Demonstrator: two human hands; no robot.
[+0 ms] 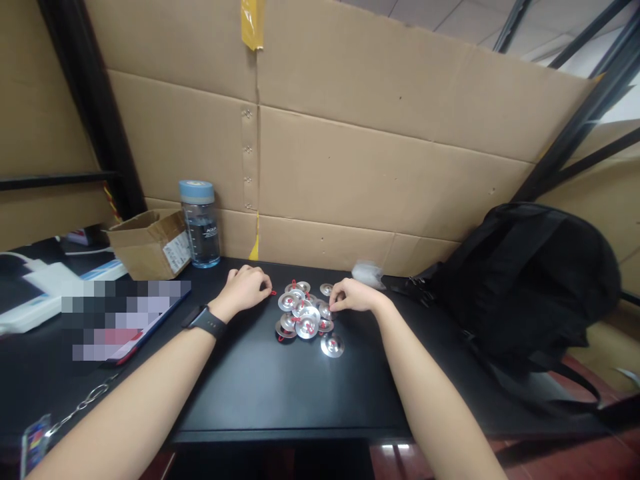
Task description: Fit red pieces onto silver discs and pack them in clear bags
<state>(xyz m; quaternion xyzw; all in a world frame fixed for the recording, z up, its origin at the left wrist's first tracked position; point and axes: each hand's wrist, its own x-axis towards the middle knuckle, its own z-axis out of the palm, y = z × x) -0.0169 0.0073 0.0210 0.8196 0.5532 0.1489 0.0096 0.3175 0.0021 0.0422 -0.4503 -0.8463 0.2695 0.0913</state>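
Note:
Several small silver finger cymbals (307, 324) with red cord loops lie in an overlapping heap on the black table (260, 393). My right hand (354, 295) is at the heap's right side, thumb and fingers pinched on the edge of one finger cymbal (325, 310). Left of the heap, my left hand (247, 288) is curled, palm down, apart from the pile. A small red loop (273, 293) shows at its fingertips; whatever else lies under those fingers is hidden. One cymbal (333, 345) rests at the near right of the heap, another (327, 289) behind it.
A cardboard wall (350, 167) closes off the back. At left stand a blue-lidded bottle (201, 230), an open cardboard box (150, 247), a white power strip (35, 310) and a blurred-out flat item (135, 327). A black backpack (530, 293) and a clear plastic bag (367, 274) lie right.

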